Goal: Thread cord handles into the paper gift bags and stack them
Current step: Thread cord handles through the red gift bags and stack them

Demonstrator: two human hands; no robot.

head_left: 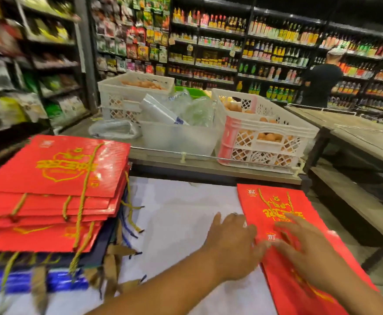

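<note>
A flat red paper gift bag point(274, 201) with gold print and a yellow cord handle point(268, 202) lies at the right on the white surface point(176, 219). My left hand point(233, 242) reaches across from the lower left and rests at the bag's left edge, fingers spread. My right hand point(308, 253) lies over the middle of the bag with straight fingers, blurred by motion. On the left sits a tall stack of red bags point(56, 178) with yellow cord handles, over dark blue bags point(27, 283) lower down.
White plastic crates of eggs point(267, 135) and a clear tub of plastic bags point(179, 137) stand on a bench behind the white surface. A wooden table point(354, 137) is at the right. Stocked shop shelves fill the background, with a person point(319, 85) standing at them.
</note>
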